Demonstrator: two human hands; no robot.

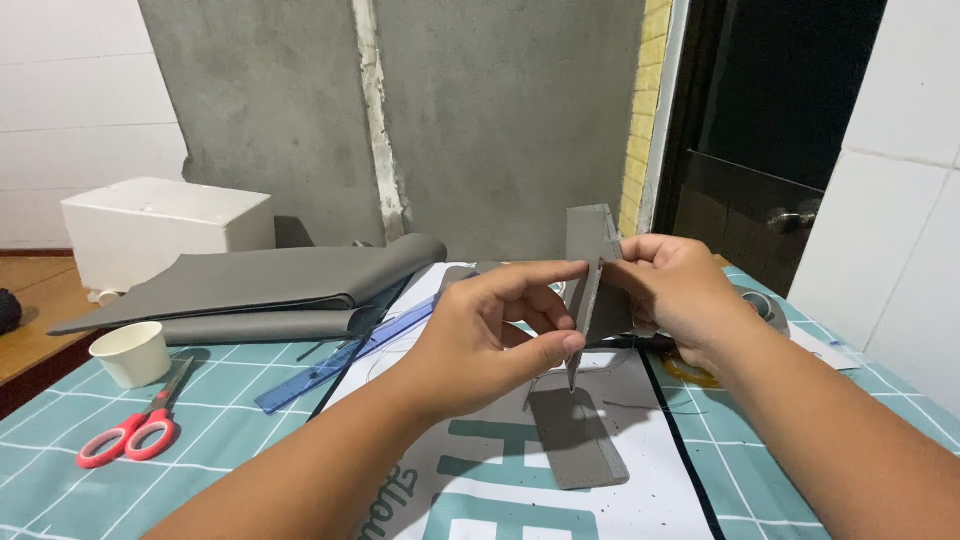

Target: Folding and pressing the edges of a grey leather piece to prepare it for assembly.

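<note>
The folded piece (592, 262) between the hands is grey, like the flat strip (575, 435) and the rolled sheets (270, 285); the mat (250, 440) is teal with a white grid; scissors (135, 432) red-handled (blades dark); ruler (345, 355) blue; cup (130, 353) cream; box (165, 225) white.

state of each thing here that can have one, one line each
grey folded piece: upright, pinched by both hands
left hand: gripping the piece
right hand: gripping the piece
flat grey piece: lying flat
scissors: closed
paper cup: upright
grey sheet: folded over
</note>
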